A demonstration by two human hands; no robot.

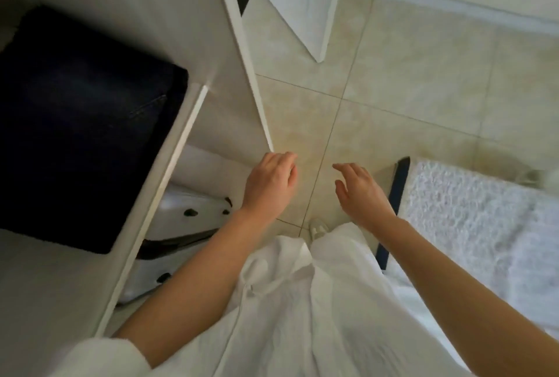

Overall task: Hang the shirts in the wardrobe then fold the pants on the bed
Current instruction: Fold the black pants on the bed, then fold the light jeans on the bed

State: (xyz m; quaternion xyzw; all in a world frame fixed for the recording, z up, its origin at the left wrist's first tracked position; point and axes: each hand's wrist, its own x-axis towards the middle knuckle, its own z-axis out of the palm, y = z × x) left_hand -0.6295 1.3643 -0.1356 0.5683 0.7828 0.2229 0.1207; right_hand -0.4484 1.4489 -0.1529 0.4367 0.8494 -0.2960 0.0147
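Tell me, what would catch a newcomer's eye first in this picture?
Two bare arms reach out from the bottom, the left hand and right hand both empty, fingers relaxed, above the pale tiled floor. At the left, a dark folded garment, seemingly jeans, lies on a white wardrobe shelf. At the right edge sits the bed with its nubbly white cover.

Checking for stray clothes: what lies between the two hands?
Only bare floor tile, crossed by a grout line, lies between the left hand and right hand, in the head view.
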